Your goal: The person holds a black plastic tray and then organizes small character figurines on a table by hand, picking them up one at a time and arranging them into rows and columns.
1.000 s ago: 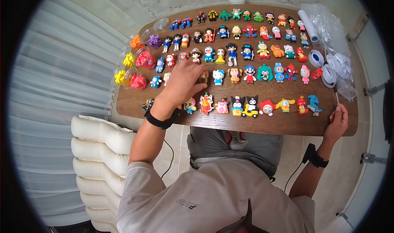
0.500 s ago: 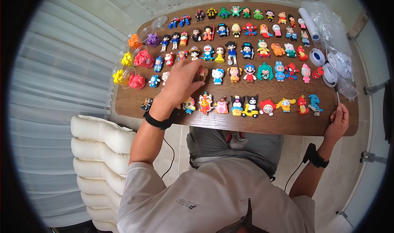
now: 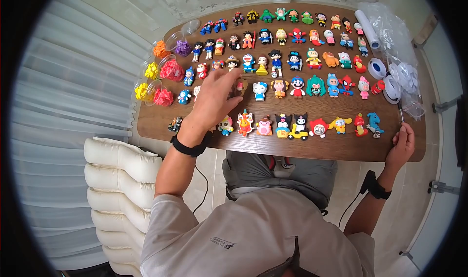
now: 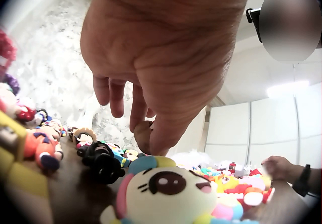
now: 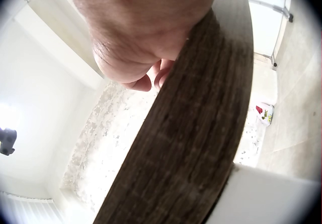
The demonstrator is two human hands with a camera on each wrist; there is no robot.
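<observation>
My left hand [image 3: 214, 97] reaches over the left half of the table and pinches a small brown toy figure [image 3: 241, 87] between thumb and fingers. Most of that figure hides behind the fingers. A Hello Kitty figure [image 3: 260, 91] stands just right of it, and a straw-hatted figure [image 3: 233, 63] lies beyond the fingertips. In the left wrist view a big-eyed white figure [image 4: 168, 191] and a black figure [image 4: 102, 163] sit below the hand. At the right table edge my right hand [image 3: 400, 143] grips a thin rod [image 3: 401, 115], its kind unclear.
Several rows of toy figures cover the wooden table [image 3: 273, 148]. Clear cups of red ribbon-like pieces [image 3: 172, 70], yellow pieces [image 3: 142, 91] and purple pieces [image 3: 183, 48] stand at the left. At the right lie white tape rolls [image 3: 376, 68], a white tube [image 3: 366, 29] and clear plastic wrap [image 3: 392, 26].
The left hand stays almost in place, and the brown figure shows slightly turned between its fingers. The right hand has not visibly moved.
</observation>
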